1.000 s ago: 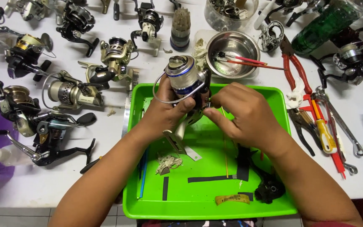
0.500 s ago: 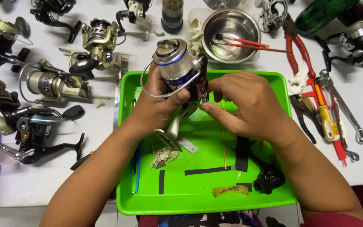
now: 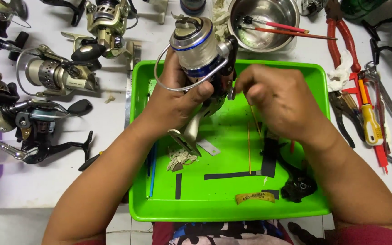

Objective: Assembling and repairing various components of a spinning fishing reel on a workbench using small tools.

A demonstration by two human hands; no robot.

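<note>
Since the earlier frame, the fishing reel (image 3: 203, 63) has been raised toward the far rim of the green tray (image 3: 223, 208). It is held above the tray in the tight grip of the left hand (image 3: 178, 97), while its side is pinched by the narrow grip of the right hand (image 3: 280, 100) (what lies between the fingertips cannot be told). Farther off, a steel bowl (image 3: 264, 22) is set on the worktop (image 3: 110, 136).

Left hand (image 3: 178, 97): raised, fingers curled closed in a grip, thumb across the front, forearm running down to the lower left. Right hand (image 3: 280, 102): level with it, knuckles up, fingertips pinched together toward the left, forearm angled to the lower right.
</note>
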